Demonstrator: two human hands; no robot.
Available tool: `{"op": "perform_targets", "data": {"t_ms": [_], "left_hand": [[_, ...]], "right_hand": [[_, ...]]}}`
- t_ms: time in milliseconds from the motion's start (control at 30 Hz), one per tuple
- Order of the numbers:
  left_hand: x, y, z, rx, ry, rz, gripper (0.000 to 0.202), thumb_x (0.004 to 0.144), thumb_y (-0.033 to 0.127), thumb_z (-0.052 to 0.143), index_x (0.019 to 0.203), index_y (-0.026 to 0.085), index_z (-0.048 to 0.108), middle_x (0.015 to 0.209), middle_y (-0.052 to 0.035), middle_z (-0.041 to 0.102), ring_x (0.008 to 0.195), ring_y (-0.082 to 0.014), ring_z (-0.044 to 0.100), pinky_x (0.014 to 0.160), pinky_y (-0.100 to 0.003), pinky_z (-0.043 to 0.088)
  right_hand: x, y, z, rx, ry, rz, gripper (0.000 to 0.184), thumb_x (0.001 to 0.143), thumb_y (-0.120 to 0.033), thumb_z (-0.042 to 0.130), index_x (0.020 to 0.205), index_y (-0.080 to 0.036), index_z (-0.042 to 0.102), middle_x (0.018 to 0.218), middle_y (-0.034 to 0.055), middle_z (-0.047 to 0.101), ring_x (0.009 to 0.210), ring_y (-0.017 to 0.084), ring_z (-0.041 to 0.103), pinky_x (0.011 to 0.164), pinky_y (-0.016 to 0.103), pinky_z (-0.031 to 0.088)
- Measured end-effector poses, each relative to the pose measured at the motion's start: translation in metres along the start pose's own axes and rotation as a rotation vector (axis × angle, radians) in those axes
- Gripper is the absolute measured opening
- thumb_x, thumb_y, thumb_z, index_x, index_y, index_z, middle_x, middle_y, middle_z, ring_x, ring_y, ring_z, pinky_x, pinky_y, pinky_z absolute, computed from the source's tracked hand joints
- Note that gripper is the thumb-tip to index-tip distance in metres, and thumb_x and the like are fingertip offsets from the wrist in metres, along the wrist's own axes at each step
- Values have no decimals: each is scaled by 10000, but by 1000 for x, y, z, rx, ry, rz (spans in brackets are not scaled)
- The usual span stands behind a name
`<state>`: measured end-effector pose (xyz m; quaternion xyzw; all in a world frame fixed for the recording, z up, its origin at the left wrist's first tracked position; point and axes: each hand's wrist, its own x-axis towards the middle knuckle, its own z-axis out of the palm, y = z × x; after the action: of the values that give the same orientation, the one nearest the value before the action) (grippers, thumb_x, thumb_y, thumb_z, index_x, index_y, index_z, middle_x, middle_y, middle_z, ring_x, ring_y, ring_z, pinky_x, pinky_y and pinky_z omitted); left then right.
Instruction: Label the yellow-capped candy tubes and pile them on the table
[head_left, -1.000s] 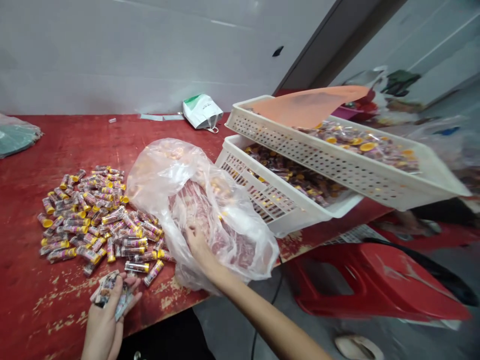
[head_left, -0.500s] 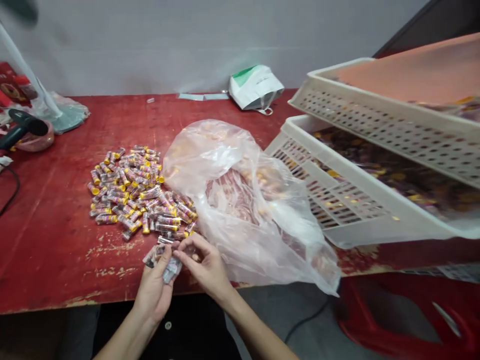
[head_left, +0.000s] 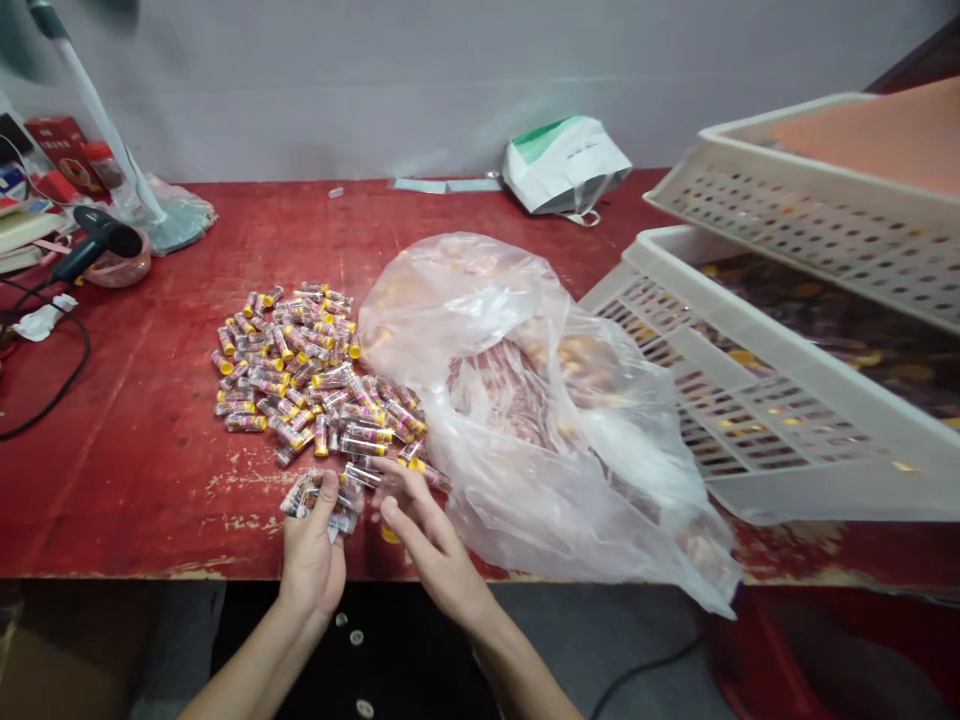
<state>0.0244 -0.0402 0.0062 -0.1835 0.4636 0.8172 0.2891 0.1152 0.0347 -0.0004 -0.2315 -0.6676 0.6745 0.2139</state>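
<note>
My left hand is closed around a small bunch of clear printed plastic wrappers, the thumb pressed on top. Just to its right, my right hand has its fingers curled about a small clear tube with a yellow cap; motion blurs the tube and part of it is behind the thumb. Beyond both hands lies a heap of small clear tubes with yellow caps and printed wraps. A large translucent plastic bag spreads right of the heap, with reddish striped contents showing through its middle.
Two white perforated crates lean at the right, the lower holding more yellow-capped pieces. A white and green bag lies by the wall. A lamp base, a dark handheld device and a black cable occupy the left of the red table.
My right hand has drawn away from the wrappers to the right, its fingers opening wider. My left hand still holds the wrappers. The view has shifted left.
</note>
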Motion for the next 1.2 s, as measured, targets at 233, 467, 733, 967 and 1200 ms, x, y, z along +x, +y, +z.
{"op": "perform_targets", "data": {"t_ms": [233,467,733,967,1200], "left_hand": [[-6,2,-1,20,-37,-46,371,530,270,906,783,146,664,757,10,679,698,-108,629,691,-232,523],[-8,1,-4,120,-97,-12,341,572,287,887,789,145,665,761,7,670,703,-106,619,705,-246,528],[-10,2,-5,136,-120,-41,335,591,296,877,800,142,665,773,-7,677,713,-115,624,725,-254,524],[-9,0,-8,183,-149,-5,314,610,313,863,798,146,676,784,-10,678,728,-119,614,742,-257,501],[-14,2,-6,238,-257,-32,320,607,305,864,839,150,708,854,-52,727,813,-168,659,820,-306,511]], "right_hand": [[-15,-1,-15,-172,77,-237,320,869,-172,656,1166,-254,569,1049,48,651,982,182,642,885,308,530],[-15,-7,-23,-361,161,-565,434,835,5,629,1195,-237,622,1080,84,655,1012,204,627,876,341,528],[-22,-3,-23,-177,109,-504,364,828,-22,656,1131,-222,631,1056,77,671,1004,214,640,866,364,536],[-17,-4,-25,-269,71,-568,414,816,-9,670,1161,-234,633,1039,71,683,978,210,647,841,359,544],[-20,2,-19,-434,91,-500,480,894,-69,560,1338,-248,524,1173,101,597,1119,210,584,965,362,512]]}}
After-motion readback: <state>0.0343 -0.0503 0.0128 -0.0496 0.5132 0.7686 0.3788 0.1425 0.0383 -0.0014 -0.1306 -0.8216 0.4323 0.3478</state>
